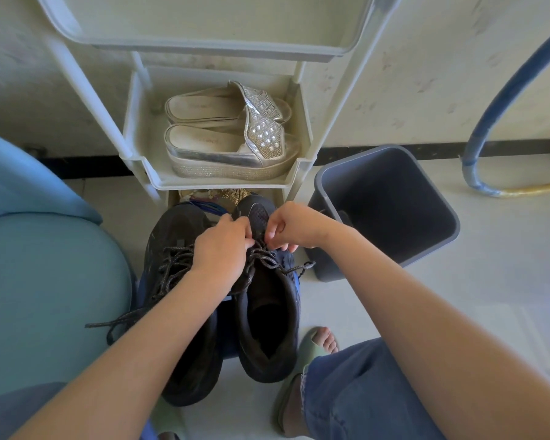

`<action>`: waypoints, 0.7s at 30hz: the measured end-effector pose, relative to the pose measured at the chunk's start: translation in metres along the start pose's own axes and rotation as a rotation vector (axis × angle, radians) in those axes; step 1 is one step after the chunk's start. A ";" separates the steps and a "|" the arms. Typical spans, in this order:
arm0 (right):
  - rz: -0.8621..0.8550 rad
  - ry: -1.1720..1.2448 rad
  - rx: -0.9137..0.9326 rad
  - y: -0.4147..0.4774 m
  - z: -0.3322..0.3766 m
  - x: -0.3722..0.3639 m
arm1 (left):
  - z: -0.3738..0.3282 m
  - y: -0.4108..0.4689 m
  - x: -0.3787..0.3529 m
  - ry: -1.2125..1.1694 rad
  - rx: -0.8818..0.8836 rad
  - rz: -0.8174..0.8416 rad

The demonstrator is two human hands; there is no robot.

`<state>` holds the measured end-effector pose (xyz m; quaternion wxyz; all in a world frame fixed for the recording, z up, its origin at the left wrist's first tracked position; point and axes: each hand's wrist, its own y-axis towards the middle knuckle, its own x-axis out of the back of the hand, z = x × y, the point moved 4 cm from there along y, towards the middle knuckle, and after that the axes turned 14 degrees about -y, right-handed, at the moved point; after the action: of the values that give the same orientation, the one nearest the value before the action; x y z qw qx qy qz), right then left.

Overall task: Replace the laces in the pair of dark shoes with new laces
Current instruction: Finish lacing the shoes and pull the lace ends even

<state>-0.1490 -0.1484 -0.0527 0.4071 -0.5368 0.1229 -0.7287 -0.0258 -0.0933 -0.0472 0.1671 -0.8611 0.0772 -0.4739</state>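
**On the floor: both hands at the right shoe's laces**

Down on the pale smooth floor (394, 312), two dark shoes sit side by side, toes toward a plastic shelf rack (134, 122). Right shoe (267, 328): black mesh toe, padded collar, open mouth. Left shoe (172, 236): same build, partly under the forearm. Left hand (221, 246) and right hand (291, 227) both pinched closed on the speckled round lace (267, 260) near the right shoe's lower eyelets. Loose lace ends trail off the left shoe. Glittery silver platform sandals (229, 144) sit on the rack's tray. Grey square plastic bin (385, 211) stands just right of the shoes.
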 end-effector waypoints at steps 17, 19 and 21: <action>0.230 0.117 -0.310 -0.006 0.007 -0.015 | 0.013 0.011 -0.007 -0.217 0.321 0.258; 0.200 0.045 -0.317 -0.006 0.011 -0.014 | 0.010 0.011 -0.007 -0.200 0.340 0.308; 0.147 -0.042 -0.321 -0.006 0.015 -0.013 | 0.009 0.009 -0.007 -0.206 0.347 0.292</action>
<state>-0.1375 -0.1312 -0.0517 0.3708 -0.5996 0.2681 -0.6566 -0.0222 -0.0981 -0.0605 0.3862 -0.8430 0.1007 -0.3607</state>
